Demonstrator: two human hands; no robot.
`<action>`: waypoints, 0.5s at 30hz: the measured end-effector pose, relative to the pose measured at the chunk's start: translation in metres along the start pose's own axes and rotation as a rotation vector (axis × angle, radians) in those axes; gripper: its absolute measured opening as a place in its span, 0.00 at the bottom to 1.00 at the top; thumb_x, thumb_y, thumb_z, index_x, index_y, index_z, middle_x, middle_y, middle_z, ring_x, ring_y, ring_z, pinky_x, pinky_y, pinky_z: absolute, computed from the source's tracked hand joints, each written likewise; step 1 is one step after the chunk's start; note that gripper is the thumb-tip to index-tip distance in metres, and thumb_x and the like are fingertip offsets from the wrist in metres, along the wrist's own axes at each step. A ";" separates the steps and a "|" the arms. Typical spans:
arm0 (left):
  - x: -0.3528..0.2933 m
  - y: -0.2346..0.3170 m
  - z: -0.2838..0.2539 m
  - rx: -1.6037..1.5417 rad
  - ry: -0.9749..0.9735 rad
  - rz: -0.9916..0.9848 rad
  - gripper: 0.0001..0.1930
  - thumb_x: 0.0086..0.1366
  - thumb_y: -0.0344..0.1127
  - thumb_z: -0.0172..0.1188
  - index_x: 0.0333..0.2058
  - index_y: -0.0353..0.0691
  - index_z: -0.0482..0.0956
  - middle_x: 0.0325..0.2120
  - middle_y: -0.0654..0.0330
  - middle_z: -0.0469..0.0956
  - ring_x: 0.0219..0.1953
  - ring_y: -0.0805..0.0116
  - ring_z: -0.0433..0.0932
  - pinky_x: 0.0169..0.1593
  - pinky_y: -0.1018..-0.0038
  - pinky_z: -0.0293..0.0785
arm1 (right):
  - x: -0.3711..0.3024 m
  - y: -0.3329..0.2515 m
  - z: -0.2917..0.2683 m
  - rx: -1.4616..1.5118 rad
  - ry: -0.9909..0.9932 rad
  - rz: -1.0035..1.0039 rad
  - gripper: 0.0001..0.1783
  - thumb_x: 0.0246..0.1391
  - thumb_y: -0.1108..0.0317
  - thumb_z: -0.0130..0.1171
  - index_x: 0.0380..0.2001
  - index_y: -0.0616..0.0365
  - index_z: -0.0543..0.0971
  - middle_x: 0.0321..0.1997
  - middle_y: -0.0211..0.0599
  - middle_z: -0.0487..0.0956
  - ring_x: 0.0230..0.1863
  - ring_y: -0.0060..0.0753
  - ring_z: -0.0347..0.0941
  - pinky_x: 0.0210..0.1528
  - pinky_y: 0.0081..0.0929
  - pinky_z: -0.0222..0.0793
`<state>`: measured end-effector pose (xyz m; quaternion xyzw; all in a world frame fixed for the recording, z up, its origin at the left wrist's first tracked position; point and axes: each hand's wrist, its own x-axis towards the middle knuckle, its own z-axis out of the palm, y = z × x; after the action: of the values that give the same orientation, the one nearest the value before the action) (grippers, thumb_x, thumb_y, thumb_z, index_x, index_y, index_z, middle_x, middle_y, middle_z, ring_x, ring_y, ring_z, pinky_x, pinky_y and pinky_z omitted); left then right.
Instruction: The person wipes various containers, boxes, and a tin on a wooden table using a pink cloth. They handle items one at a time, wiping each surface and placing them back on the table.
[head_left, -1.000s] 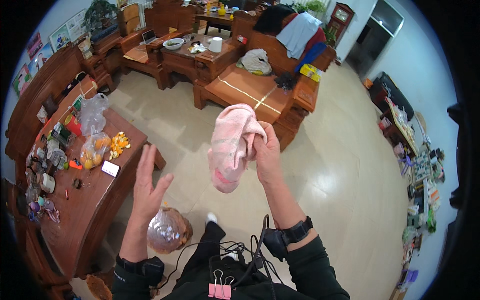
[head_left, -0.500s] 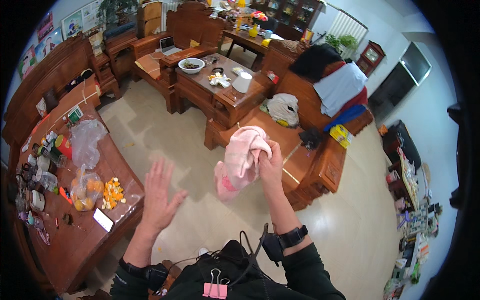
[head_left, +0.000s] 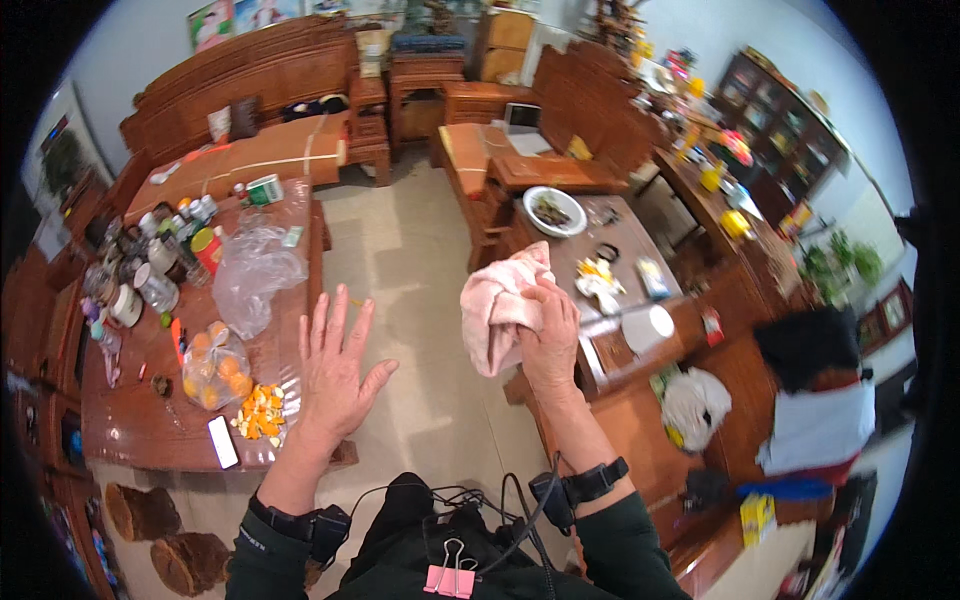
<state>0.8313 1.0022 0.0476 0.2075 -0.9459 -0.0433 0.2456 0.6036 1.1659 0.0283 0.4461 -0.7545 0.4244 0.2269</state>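
Observation:
A bunched pink cloth (head_left: 495,310), soft like a towel, is gripped in my right hand (head_left: 552,335), which hangs over the near edge of a small wooden side table (head_left: 625,240). My left hand (head_left: 338,375) is held in the air with fingers spread and nothing in it. It is nearest to the right end of a low wooden table (head_left: 150,420), beside a pile of orange peel (head_left: 262,412) and a plastic bag of oranges (head_left: 215,370). A white phone (head_left: 222,442) lies on that table near the peel.
Bottles and jars crowd the low table's far left, with a crumpled clear bag (head_left: 255,275) beside them. The side table bears a white bowl (head_left: 555,212) and a white round object (head_left: 648,328). Wooden benches (head_left: 250,80) stand around. Two log stools (head_left: 190,562) sit at lower left.
The view has swung to the left, so furniture appears further right. The pink cloth is more bunched up; its hanging lower end no longer shows. My left hand stays spread.

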 end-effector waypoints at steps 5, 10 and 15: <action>0.061 -0.055 0.041 -0.336 -0.092 -0.130 0.34 0.57 0.46 0.61 0.60 0.40 0.64 0.62 0.46 0.59 0.64 0.46 0.56 0.64 0.56 0.53 | 0.081 0.050 0.092 0.133 -0.002 -0.042 0.21 0.35 0.78 0.58 0.39 0.57 0.74 0.47 0.44 0.76 0.48 0.51 0.70 0.50 0.43 0.63; 0.168 -0.071 0.114 -0.961 -0.453 -0.040 0.28 0.61 0.45 0.59 0.56 0.36 0.69 0.54 0.48 0.70 0.58 0.55 0.66 0.60 0.64 0.62 | 0.195 0.075 0.197 0.155 -0.042 -0.104 0.23 0.33 0.80 0.57 0.39 0.55 0.74 0.48 0.41 0.76 0.50 0.48 0.69 0.54 0.40 0.60; 0.288 -0.078 0.155 -1.591 -1.012 -0.262 0.29 0.61 0.42 0.61 0.57 0.32 0.67 0.51 0.56 0.73 0.54 0.69 0.69 0.58 0.70 0.62 | 0.301 0.094 0.286 0.164 -0.139 -0.141 0.23 0.33 0.79 0.60 0.38 0.53 0.74 0.47 0.35 0.76 0.50 0.45 0.68 0.54 0.39 0.57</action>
<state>0.5571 0.8092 0.0261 0.0405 -0.6023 -0.7865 -0.1306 0.3823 0.8027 0.0507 0.5433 -0.6980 0.4359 0.1663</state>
